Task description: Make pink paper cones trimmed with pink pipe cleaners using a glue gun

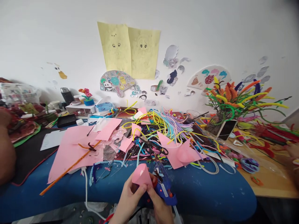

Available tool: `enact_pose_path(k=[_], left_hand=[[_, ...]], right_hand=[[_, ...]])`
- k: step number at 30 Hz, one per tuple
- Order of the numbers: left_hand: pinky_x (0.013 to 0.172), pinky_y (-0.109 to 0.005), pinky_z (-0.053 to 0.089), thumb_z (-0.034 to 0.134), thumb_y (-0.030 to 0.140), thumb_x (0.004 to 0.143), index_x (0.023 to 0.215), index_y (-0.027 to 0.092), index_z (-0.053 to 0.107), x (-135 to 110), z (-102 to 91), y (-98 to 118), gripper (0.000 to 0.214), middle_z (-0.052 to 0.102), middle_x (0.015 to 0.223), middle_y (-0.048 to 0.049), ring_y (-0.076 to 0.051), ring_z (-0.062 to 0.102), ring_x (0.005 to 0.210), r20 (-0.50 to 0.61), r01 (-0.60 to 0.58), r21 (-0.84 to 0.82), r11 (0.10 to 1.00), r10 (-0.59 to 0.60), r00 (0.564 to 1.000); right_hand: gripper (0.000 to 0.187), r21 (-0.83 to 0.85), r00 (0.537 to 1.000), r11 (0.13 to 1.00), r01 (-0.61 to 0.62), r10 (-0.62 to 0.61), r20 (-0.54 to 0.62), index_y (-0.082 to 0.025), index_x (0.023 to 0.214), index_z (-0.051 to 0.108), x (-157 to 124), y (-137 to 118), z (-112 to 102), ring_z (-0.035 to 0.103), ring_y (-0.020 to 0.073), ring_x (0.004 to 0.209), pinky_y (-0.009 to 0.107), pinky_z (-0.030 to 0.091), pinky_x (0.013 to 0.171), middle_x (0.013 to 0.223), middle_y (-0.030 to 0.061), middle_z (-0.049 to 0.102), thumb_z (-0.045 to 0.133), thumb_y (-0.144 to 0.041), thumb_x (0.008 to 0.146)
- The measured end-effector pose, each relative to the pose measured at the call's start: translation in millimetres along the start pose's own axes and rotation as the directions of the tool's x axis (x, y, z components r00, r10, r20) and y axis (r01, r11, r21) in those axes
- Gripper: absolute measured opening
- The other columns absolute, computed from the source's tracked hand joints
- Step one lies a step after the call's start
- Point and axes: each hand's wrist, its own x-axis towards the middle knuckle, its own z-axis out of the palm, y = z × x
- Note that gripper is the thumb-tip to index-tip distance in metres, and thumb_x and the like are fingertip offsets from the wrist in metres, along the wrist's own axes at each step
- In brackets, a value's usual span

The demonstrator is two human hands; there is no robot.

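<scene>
At the far left, another person's bare arm [6, 152] rests at the edge of view beside a black mat [25, 163] with red piping. A flat white slip of paper [52, 139] overlaps the mat's edge, and next to it a large, smooth pink sheet [64, 155] spreads over the rounded blue desk [210, 193]. Across that sheet, slanting up to the right, lies a fuzzy orange stem [67, 171] with a dark brown twist near its top. At the lower centre, close to the desk's near edge, a small piece of folded pink paper [141, 175], curled into a hollow, pointed shape, sits between the two hands: the left hand [129, 193] cups it from the left, the right hand [158, 199] from the right, the fingers of both closed on it with thumbs meeting at its lower edge. Just right of it is a translucent blue glue gun [164, 186] with a lit red light; whether the right fingers touch it, I cannot tell. Beyond the hands are black-handled scissors [153, 148] and a tangle of soft pipe cleaners [175, 126]. Farther right, an upright dark-screened phone [226, 130] stands before a bushy, bright fuzzy bouquet [233, 95].
</scene>
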Motion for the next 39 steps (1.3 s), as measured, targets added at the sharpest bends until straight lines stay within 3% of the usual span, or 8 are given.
enact_pose_path(k=[3,6,10,17,25,29,33,39], left_hand=[[0.091,-0.039,0.053,0.077,0.046,0.073,0.117,0.013,0.067,-1.2,-0.6,3.7,0.056,0.077,0.108,-0.0135,-0.031,0.070,0.100,-0.100,-0.003,-0.017,1.000,0.001,0.995],[0.090,-0.038,0.054,0.081,0.041,0.069,0.112,0.014,0.069,-2.8,-2.7,16.2,0.053,0.077,0.110,-0.0133,-0.031,0.071,0.102,-0.207,-0.021,-0.053,0.998,0.009,0.978],[0.078,-0.034,0.057,0.084,0.040,0.066,0.105,0.015,0.069,-3.8,-4.1,34.9,0.048,0.079,0.094,-0.0098,-0.026,0.074,0.083,-0.307,-0.055,-0.089,0.995,0.025,0.951],[0.057,-0.025,0.049,0.077,0.039,0.076,0.095,0.016,0.062,-1.3,-11.7,37.0,0.033,0.071,0.073,-0.0007,-0.011,0.059,0.052,-0.288,-0.132,0.002,0.991,0.127,0.949],[0.046,-0.020,0.034,0.062,0.050,0.087,0.094,0.020,0.054,2.6,-18.1,18.6,0.032,0.039,0.052,0.0113,-0.008,0.038,0.044,-0.219,-0.056,0.029,0.998,0.061,0.974],[0.049,-0.022,0.035,0.057,0.054,0.089,0.079,0.019,0.053,4.2,-15.3,18.0,0.037,0.039,0.056,0.0084,-0.009,0.038,0.049,-0.205,-0.047,0.033,0.998,0.053,0.977],[0.047,-0.023,0.034,0.050,0.061,0.090,0.078,0.020,0.051,4.1,-11.9,19.9,0.043,0.037,0.060,0.0079,-0.008,0.035,0.047,-0.192,-0.052,-0.014,0.999,0.048,0.980],[0.054,-0.024,0.040,0.059,0.050,0.090,0.106,0.021,0.053,-0.5,-6.9,21.4,0.034,0.052,0.065,0.0057,-0.011,0.046,0.054,-0.251,-0.095,0.029,0.995,0.099,0.963]], right_hand=[[0.033,0.063,1.000,0.998,0.008,-0.007,-0.024,-0.022,0.094,0.075,0.4,1.8,-0.7,0.071,0.0221,0.073,0.027,0.054,0.052,0.105,0.0083,0.075,0.080,-0.046,0.072],[0.031,0.128,0.995,0.991,0.043,-0.055,0.089,-0.022,0.091,0.071,5.2,2.7,-6.2,0.067,0.0170,0.060,0.026,0.051,0.050,0.099,0.0077,0.074,0.076,-0.049,0.077],[0.061,0.144,0.957,0.989,0.027,-0.067,0.283,-0.017,0.090,0.072,11.4,8.9,-16.0,0.059,0.0168,0.049,0.028,0.046,0.046,0.069,0.0072,0.069,0.060,-0.075,0.075],[0.089,0.145,0.946,0.987,-0.069,0.019,0.324,-0.017,0.060,0.065,9.7,16.2,-9.4,0.032,0.0090,0.033,0.022,0.022,0.035,0.040,-0.0006,0.043,0.027,-0.098,0.065],[0.082,0.145,0.975,0.988,-0.057,0.024,0.220,-0.018,0.052,0.052,9.7,7.6,-1.6,0.035,0.0079,0.035,0.021,0.029,0.034,0.048,0.0014,0.051,0.038,-0.098,0.059],[0.083,0.111,0.983,0.993,-0.031,0.010,0.184,-0.019,0.052,0.054,7.5,10.2,-4.0,0.038,0.0099,0.035,0.022,0.029,0.032,0.046,0.0021,0.051,0.035,-0.099,0.059],[0.077,0.052,0.993,0.998,0.022,-0.028,0.117,-0.018,0.056,0.061,3.8,9.3,-5.1,0.045,0.0131,0.039,0.026,0.038,0.038,0.047,0.0030,0.055,0.041,-0.091,0.071],[0.078,-0.029,0.993,0.993,0.116,-0.115,0.033,-0.020,0.048,0.060,7.1,6.4,-7.0,0.051,0.0180,0.043,0.031,0.044,0.046,0.044,0.0043,0.054,0.036,-0.089,0.075]])
